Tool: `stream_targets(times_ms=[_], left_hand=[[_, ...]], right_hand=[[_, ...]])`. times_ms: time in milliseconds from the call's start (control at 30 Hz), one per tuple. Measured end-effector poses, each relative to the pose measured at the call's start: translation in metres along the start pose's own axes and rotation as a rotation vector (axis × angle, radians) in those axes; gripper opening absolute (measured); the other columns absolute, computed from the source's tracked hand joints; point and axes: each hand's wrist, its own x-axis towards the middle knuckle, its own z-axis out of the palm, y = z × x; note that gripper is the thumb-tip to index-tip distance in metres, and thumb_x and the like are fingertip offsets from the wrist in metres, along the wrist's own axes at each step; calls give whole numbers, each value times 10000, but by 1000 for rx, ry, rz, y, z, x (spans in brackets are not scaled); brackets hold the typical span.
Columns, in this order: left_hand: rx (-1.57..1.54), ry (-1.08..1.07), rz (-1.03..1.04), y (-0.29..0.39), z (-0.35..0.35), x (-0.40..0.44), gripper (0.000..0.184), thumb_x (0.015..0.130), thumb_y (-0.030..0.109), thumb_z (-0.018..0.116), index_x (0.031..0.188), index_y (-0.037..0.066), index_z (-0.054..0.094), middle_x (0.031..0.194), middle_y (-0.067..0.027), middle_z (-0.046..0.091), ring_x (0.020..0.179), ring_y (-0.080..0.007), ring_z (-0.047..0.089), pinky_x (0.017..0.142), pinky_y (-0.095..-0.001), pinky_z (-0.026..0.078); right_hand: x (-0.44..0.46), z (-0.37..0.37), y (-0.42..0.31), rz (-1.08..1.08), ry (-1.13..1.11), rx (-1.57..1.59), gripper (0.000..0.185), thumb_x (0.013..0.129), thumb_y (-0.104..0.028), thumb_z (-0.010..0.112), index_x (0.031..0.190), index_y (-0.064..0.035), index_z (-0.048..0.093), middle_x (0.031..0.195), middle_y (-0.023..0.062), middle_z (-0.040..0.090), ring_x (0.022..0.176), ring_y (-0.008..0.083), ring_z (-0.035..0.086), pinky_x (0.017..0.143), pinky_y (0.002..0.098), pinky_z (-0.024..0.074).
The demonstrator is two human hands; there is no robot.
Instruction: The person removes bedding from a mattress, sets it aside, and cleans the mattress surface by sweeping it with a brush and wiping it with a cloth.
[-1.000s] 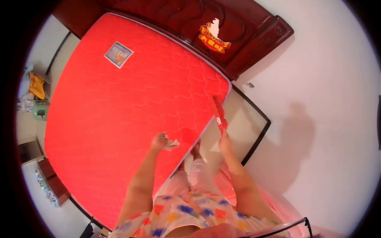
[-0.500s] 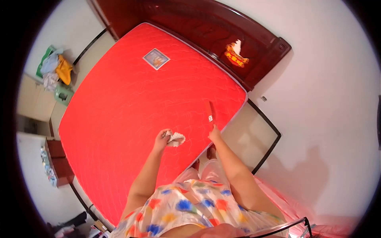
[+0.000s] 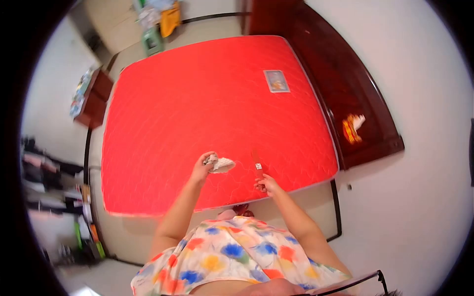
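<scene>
Bunched in my left hand (image 3: pixel 201 166) is a crumpled white cloth (image 3: pixel 223 165), its loose end hanging out over the red mattress (image 3: pixel 197 108). My right hand (image 3: pixel 267 186) grips the near end of a long, slim reddish-brown tool (image 3: pixel 257 159), perhaps a bed brush, with a small white label on it. Its far end blends into the red of the mattress, so I cannot see whether it has bristles. Both hands are in front of me by the mattress's near edge. A rectangular picture label (image 3: pixel 276 81) lies on the quilted surface near the headboard side.
A dark wooden headboard (image 3: pixel 340 89) runs along the right, with a red-and-yellow packet (image 3: pixel 351 129) on it. Beyond the mattress stands a green stool (image 3: pixel 152 41) near piled clothes (image 3: pixel 170 18). A brown cabinet (image 3: pixel 94 98) is at the left, and clothes (image 3: pixel 52 163) hang nearby.
My view has turned left, so the bed and headboard appear rotated clockwise. Both hands still hold the cloth and the tool; the right hand's fingers show more spread around the tool's end.
</scene>
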Motion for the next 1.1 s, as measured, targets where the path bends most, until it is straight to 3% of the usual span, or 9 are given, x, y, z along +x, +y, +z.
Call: stream_targets(times_ms=[133, 233, 433, 633, 733, 867, 967, 1100], left_hand=[[-62, 259, 7, -10, -55, -64, 462, 738, -109, 451, 1157, 83, 487, 1073, -78, 552, 994, -199, 548, 809, -313, 476], [-128, 394, 3, -28, -86, -105, 422, 759, -89, 474, 1142, 84, 496, 1048, -78, 561, 958, -188, 560, 785, -302, 479], [-188, 549, 116, -15, -130, -179, 323, 830, -3, 487, 1139, 92, 495, 1008, -66, 574, 919, -171, 570, 743, -296, 487], [-354, 672, 218, 10, -213, -257, 268, 883, 87, 484, 1150, 104, 490, 977, -53, 585, 892, -169, 581, 724, -299, 490], [-341, 756, 243, 24, -269, -312, 272, 887, 97, 484, 1158, 108, 484, 986, -49, 585, 888, -163, 584, 724, -303, 494], [-380, 833, 269, 33, -358, -389, 301, 887, 115, 488, 1187, 103, 461, 1000, -40, 583, 898, -164, 587, 732, -298, 502], [-417, 949, 271, 50, -399, -439, 333, 875, 95, 494, 1204, 123, 449, 1041, -35, 564, 938, -161, 569, 757, -310, 496], [-518, 1012, 400, 66, -431, -480, 414, 858, 56, 484, 1254, 145, 402, 1126, -41, 514, 996, -170, 537, 809, -327, 475]], right_hand=[[-2, 44, -18, -9, -125, 66, 475, 878, -78, 459, 1309, -37, 265, 947, 99, 589, 790, 184, 615, 626, 284, 524], [8, 72, -12, 14, -162, -9, 530, 876, -99, 494, 1325, -50, 217, 973, 81, 590, 713, 165, 610, 581, 262, 505], [18, 133, 15, 47, -239, -246, 520, 860, -152, 551, 1304, -70, 294, 956, 70, 610, 594, 70, 493, 476, 189, 377], [-4, 249, 28, 47, -301, -500, 246, 834, -124, 586, 1043, -108, 458, 883, 33, 609, 566, 38, 437, 409, 158, 281], [8, 302, 52, 90, -431, -619, 266, 798, -167, 636, 995, -128, 462, 851, 18, 591, 608, 69, 477, 424, 184, 299], [18, 403, 92, 228, -622, -673, 236, 806, -108, 608, 997, -116, 470, 814, 9, 563, 544, 45, 422, 411, 179, 275], [24, 487, 130, 255, -811, -793, 246, 798, -92, 610, 1001, -104, 472, 810, 7, 559, 564, 52, 464, 416, 185, 287], [25, 596, 183, 118, -989, -1092, 309, 741, -18, 641, 997, -71, 476, 778, 36, 544, 605, 104, 535, 458, 223, 391]])
